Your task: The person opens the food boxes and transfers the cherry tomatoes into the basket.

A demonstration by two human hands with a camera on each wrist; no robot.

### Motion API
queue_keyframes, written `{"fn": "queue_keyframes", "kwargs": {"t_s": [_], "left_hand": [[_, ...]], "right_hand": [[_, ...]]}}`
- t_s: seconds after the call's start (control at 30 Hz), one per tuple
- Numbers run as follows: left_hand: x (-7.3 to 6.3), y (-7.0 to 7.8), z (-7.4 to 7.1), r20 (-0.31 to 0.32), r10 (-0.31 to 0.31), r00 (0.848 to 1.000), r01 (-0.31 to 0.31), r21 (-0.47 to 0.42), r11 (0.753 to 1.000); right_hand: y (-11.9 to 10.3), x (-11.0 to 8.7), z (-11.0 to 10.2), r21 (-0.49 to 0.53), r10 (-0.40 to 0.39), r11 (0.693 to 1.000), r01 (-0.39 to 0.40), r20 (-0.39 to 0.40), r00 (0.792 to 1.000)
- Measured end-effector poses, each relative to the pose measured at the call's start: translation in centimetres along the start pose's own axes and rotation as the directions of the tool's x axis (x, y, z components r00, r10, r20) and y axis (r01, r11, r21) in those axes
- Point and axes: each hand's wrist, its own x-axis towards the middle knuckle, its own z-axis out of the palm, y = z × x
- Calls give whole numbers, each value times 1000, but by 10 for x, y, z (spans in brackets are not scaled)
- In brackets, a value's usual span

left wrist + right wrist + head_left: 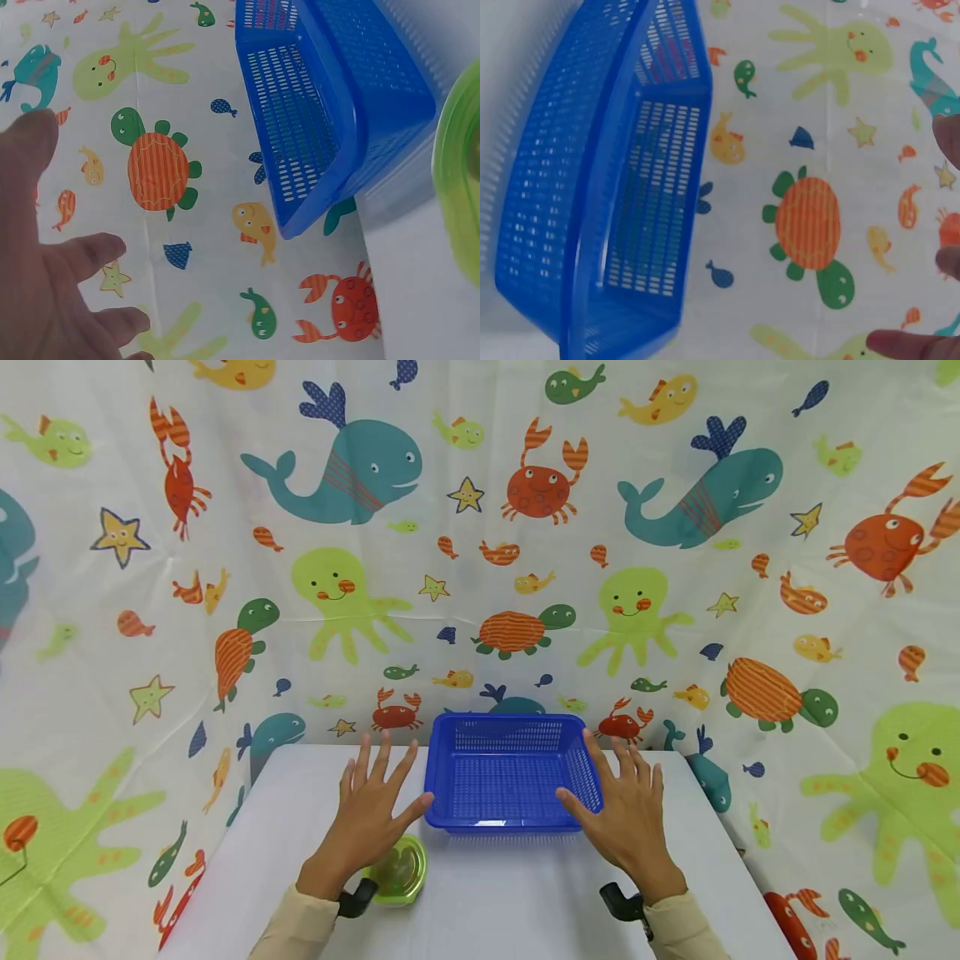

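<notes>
A blue plastic basket [510,781] with slotted walls stands on the white table, its inside bare. To its left, my left hand [371,818] is raised with fingers spread and holds nothing. My right hand [626,814] is held likewise at the right side. In the head view, the left thumb and some right fingers overlap the basket's edges, but both wrist views show the fingers [90,251] and fingertips [885,341] apart from it. A round container with a green lid [401,872] is by my left wrist, partly hidden by the hand and wrist strap.
The white tabletop [495,893] ends at the back against a hanging cloth [465,585] printed with sea animals, which also runs along both sides. Each wrist carries a black camera mount [621,902].
</notes>
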Motion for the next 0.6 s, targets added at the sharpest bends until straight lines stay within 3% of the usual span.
{"fn": "queue_keyframes", "kwargs": {"t_s": [0.13,0.3,0.43,0.6], "left_hand": [[-3,-8,5,-11,-21,1000,20,-124,992],[-10,-19,10,-29,-52,998,42,-270,962],[-16,-29,11,-3,-71,997,66,-351,934],[-26,-41,14,46,-93,995,104,-436,894]], "right_hand": [[-5,-6,6,51,-30,998,34,-73,997],[-13,-12,16,128,-44,990,67,-174,984],[-21,-18,24,194,-51,976,98,-235,971],[-32,-28,37,249,-79,958,145,-257,963]]}}
